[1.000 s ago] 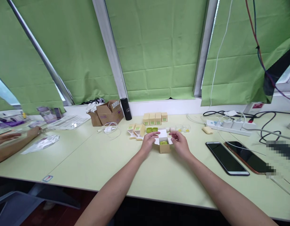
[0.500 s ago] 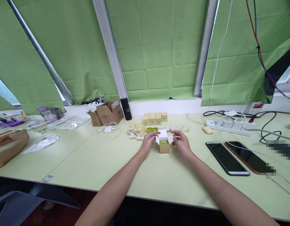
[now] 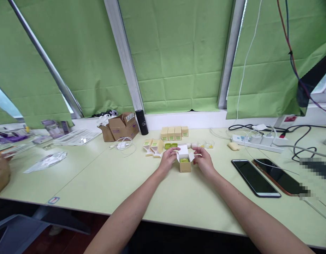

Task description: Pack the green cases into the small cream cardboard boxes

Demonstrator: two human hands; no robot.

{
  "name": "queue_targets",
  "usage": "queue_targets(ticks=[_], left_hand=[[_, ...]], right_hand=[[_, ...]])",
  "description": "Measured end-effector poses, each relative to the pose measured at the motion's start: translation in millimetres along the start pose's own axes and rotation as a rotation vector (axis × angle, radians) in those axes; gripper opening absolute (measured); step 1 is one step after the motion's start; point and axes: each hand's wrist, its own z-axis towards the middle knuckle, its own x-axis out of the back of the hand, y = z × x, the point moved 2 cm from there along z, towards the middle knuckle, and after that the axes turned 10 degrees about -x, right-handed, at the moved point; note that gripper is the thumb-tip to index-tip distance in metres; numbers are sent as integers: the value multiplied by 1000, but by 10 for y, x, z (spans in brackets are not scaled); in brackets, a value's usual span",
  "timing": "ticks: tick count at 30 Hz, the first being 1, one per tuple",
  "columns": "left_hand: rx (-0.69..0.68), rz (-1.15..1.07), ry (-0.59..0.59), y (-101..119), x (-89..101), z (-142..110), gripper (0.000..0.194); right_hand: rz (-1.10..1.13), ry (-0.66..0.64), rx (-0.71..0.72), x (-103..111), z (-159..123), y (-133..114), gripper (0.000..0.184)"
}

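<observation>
A small brown cardboard box (image 3: 185, 167) stands upright on the table in front of me, its white-lined lid (image 3: 182, 151) raised and its side flaps turned outward. Something yellow-green (image 3: 184, 160) shows inside it. My left hand (image 3: 168, 158) is at the box's left flap, fingers bent toward it. On the other side, my right hand (image 3: 203, 158) has its fingers curled at the right flap. Behind my left hand lie two open boxes (image 3: 155, 147) and a green two-part case (image 3: 170, 145). Small clear round containers (image 3: 209, 144) sit beyond my right hand.
Several closed small boxes (image 3: 171, 134) stand in a row at the back. A larger carton (image 3: 123, 127) and a black bottle (image 3: 141, 122) are left of them. Phones (image 3: 254, 178) and a power strip (image 3: 260, 141) lie right. Another person's arm (image 3: 0, 176) rests far left.
My hands have closed in slightly on the box's flaps; the box stays in place. The other person's arm at the far left has drawn back toward the picture's edge.
</observation>
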Motion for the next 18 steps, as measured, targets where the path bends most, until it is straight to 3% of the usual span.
queue_targets(ticks=[18], left_hand=[[-24,124,-62,-69,-41,-41,45]], right_hand=[[113,-68,-74,-11,34,66,50]])
